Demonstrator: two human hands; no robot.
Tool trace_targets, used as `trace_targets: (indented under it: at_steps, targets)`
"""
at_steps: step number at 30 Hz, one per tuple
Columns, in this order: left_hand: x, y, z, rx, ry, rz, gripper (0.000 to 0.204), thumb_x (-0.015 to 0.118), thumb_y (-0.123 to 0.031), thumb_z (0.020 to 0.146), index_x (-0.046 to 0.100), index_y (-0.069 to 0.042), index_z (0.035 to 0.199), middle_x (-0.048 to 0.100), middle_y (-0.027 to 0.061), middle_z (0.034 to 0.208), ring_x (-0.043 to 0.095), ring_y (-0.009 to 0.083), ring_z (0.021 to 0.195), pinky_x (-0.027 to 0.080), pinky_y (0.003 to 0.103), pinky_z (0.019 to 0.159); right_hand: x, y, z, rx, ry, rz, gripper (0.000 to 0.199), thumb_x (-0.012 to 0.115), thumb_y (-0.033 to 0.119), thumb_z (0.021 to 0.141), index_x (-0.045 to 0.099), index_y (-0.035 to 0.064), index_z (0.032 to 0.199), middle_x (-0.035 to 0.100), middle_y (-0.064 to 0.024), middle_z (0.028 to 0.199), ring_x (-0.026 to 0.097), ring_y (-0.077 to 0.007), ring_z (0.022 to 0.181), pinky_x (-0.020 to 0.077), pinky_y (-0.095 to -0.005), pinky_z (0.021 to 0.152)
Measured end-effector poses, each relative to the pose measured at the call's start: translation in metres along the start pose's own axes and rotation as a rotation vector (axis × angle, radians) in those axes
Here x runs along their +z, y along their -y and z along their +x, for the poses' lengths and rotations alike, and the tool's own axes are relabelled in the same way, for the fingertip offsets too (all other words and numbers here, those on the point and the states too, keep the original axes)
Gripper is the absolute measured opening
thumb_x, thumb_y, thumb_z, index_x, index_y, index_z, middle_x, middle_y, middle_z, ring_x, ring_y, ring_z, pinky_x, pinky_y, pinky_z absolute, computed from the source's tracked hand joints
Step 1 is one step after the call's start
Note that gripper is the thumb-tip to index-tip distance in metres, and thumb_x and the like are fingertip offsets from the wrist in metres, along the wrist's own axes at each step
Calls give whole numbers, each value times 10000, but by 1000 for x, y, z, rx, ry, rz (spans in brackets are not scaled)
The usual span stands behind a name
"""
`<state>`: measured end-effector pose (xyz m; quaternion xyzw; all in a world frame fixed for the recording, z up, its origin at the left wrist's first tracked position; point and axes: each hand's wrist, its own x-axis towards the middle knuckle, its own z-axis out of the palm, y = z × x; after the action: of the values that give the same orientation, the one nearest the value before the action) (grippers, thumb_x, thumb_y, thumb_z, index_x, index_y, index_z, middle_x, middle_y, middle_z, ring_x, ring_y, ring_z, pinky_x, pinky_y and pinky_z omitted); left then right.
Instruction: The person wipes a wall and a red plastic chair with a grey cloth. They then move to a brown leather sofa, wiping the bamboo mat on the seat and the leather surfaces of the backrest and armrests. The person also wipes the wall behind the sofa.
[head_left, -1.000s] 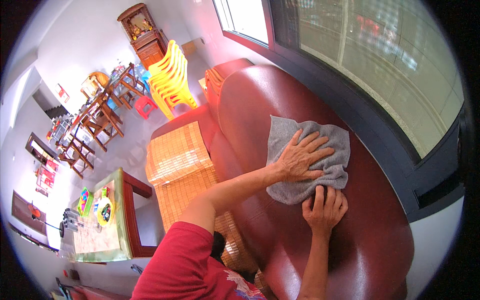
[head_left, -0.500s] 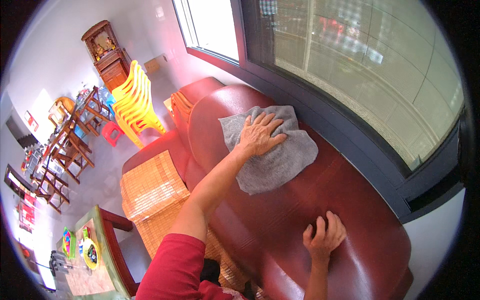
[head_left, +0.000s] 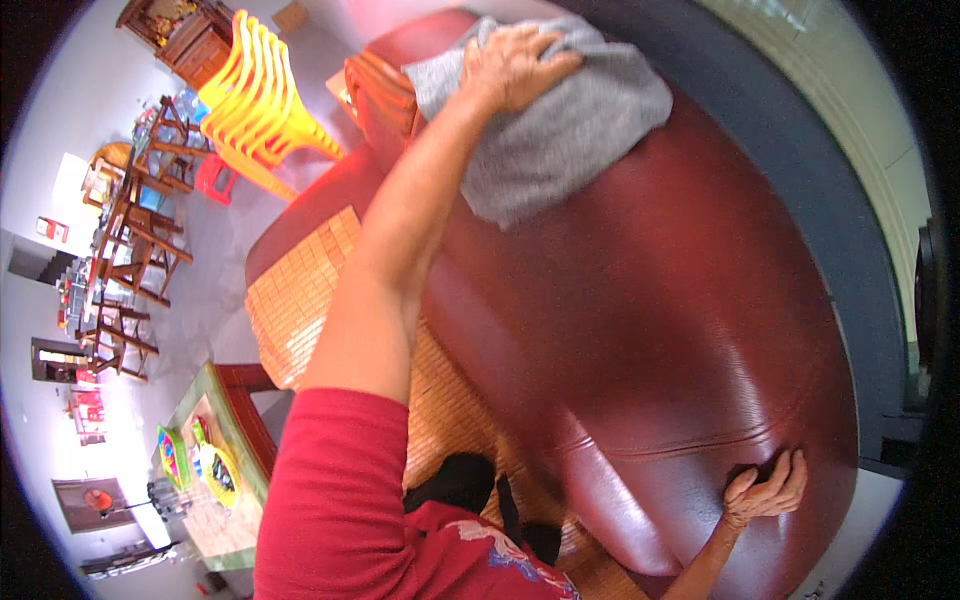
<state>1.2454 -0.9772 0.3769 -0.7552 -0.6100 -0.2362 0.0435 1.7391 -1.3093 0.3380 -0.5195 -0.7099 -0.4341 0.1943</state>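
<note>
A grey cloth [head_left: 570, 130] drapes over the far end of the backrest of a dark red leather sofa [head_left: 650, 300]. My left hand [head_left: 515, 68] presses flat on it near its upper left corner, with fingers stretched out and thumb apart. Nearer, at the lower right, my right hand [head_left: 768, 490] rests on the same backrest beyond a stitched seam. Its fingers are loosely bent with nothing visible in them. A woven bamboo mat [head_left: 305, 290] covers the seat below my left arm.
Left of the sofa stands a table [head_left: 205, 400] bearing a yellow basket [head_left: 222, 478] and a green tray [head_left: 172, 458]. Stacked yellow chairs [head_left: 255, 100], a red stool [head_left: 215, 178] and wooden chairs [head_left: 150, 245] stand farther off. A dark window frame [head_left: 800, 130] runs behind the backrest.
The view has shifted nearer and lower over the sofa. My left hand and the cloth now appear higher in view; my right hand sits farther right and lower, past the seam.
</note>
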Motion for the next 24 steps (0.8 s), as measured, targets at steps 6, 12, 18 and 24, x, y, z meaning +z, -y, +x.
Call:
trace_targets:
  at_steps: [6,12,18,24]
  targets:
    - [-34,5,-10,117,-42,24,452,386,-475,906,549,-189,1216,520,179,1258,495,365,1141,405,448,947,-2,-4,5,-79,-32,-83,448,329,343,959,502,39,1238,538,-137,1240,522,-295,1101,382,-405,893]
    - [-27,-2,-15,231,-114,293,336,391,-350,921,527,-224,1201,559,169,1205,540,386,1074,461,436,876,-4,-4,8,-74,-47,-114,439,323,339,979,532,29,1208,556,-122,1215,535,-282,1090,412,-402,858]
    - [-27,-14,-49,114,-80,430,345,389,-259,924,498,-171,1239,509,109,1294,493,280,1167,380,473,930,-2,1,7,-50,-51,-114,431,371,338,944,544,54,1219,562,-129,1208,545,-307,1066,413,-409,883]
    - [38,-43,-114,-177,-413,90,597,373,-523,913,314,-227,1428,234,90,1502,169,338,1387,199,661,1007,-10,2,6,25,-21,-109,408,473,294,881,566,95,1225,550,-86,1238,516,-268,1119,371,-387,936]
